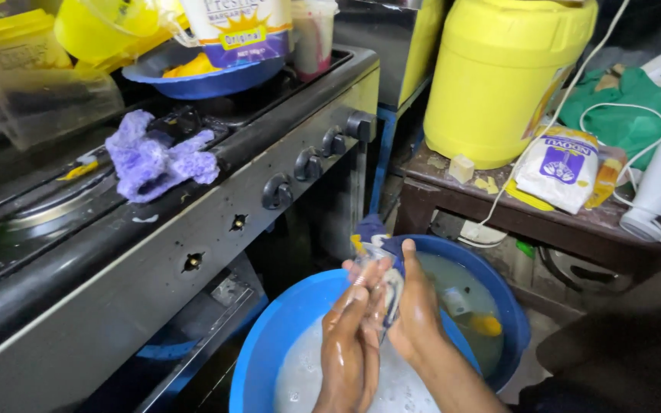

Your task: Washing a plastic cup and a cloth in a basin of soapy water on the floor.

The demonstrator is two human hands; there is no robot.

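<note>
Soapy blue basin (269,344) near the stove (193,222); left hand (352,336) and right hand (416,310) clasp a clear glass (380,279) between them, fingers closed around it.

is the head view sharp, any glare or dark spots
Head view: mostly sharp; the wet hands, left hand and right hand, glisten and look slightly soft; light glares off the yellow drum; under the stove lies deep shadow.

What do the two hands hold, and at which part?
Both hands, left hand and right hand, press a wet cloth between their palms, gripping its lower part.
</note>
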